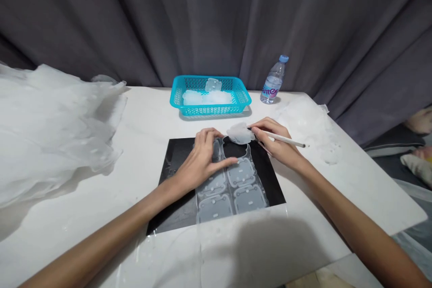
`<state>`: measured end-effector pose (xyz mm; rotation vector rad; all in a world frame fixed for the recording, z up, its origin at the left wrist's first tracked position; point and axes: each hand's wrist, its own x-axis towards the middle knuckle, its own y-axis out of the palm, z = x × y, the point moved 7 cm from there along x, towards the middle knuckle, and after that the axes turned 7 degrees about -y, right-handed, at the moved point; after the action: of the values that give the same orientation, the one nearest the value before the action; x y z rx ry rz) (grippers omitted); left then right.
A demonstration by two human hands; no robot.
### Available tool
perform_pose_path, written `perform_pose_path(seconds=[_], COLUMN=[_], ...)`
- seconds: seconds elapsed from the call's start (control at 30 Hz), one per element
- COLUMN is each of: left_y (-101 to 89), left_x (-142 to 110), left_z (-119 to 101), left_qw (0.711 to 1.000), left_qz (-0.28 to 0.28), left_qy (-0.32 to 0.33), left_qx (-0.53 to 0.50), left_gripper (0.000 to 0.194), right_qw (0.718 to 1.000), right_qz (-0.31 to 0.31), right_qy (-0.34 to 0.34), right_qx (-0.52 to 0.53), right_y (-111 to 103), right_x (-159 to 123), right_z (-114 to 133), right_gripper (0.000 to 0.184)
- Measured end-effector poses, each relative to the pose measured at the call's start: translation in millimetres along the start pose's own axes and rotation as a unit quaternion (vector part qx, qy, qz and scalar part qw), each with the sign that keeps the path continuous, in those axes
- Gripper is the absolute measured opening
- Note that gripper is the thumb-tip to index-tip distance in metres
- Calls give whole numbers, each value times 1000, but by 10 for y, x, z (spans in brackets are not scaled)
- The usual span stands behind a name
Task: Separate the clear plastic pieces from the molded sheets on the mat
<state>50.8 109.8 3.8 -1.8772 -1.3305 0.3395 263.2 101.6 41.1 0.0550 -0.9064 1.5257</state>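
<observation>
A translucent sheet with rounded rectangular shapes (pixel 216 207) lies over a black mat (pixel 275 186). My left hand (pixel 204 157) rests on the sheet with thumb and fingers apart, pressing its upper part. Near the mat's far edge, my right hand (pixel 275 141) is closed around a slim white pen-like tool (pixel 285 138), whose working tip I cannot make out. At those fingertips is a cloudy, translucent cut piece (pixel 240 133), just above a rounded gap in the sheet. Whether my fingers also pinch that piece is unclear.
Behind the mat stands a turquoise basket (pixel 212 110) with several translucent pieces inside. A water bottle (pixel 272 82) stands to its right. Translucent sheets (pixel 50 130) are heaped at the left, and clear scraps (pixel 312 126) lie at the right. A grey curtain hangs behind the white table (pixel 364 189).
</observation>
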Motion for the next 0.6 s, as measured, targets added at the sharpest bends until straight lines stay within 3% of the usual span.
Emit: perform_pose_path(seconds=[0.07, 0.13, 0.23, 0.3, 0.47, 0.53, 0.6], left_y=[-92, -61, 60, 89, 130, 152, 163], left_x=[19, 52, 72, 78, 47, 41, 46], left_z=[-34, -17, 48, 85, 128, 128, 133], left_qw=[998, 990, 956, 947, 945, 946, 951], left_qz=[-24, 29, 120, 135, 166, 176, 171], left_qy=[-47, -112, -183, -186, -160, -148, -137], left_qx=[-20, -83, -194, -224, -232, -229, -219], left_gripper=[53, 65, 63, 50, 36, 37, 37], right_qw=[1000, 997, 968, 952, 992, 993, 980], right_qz=[1, 43, 213, 269, 113, 119, 199], right_qy=[-9, -15, -10, -17, -26, -18, -3], right_qx=[22, 56, 130, 147, 47, 22, 24], right_y=[72, 200, 450, 461, 160, 246, 484], right_x=[-61, -127, -263, -302, 14, 147, 231], right_z=[134, 251, 384, 413, 132, -4, -98], right_gripper=[17, 16, 23, 26, 54, 45, 36])
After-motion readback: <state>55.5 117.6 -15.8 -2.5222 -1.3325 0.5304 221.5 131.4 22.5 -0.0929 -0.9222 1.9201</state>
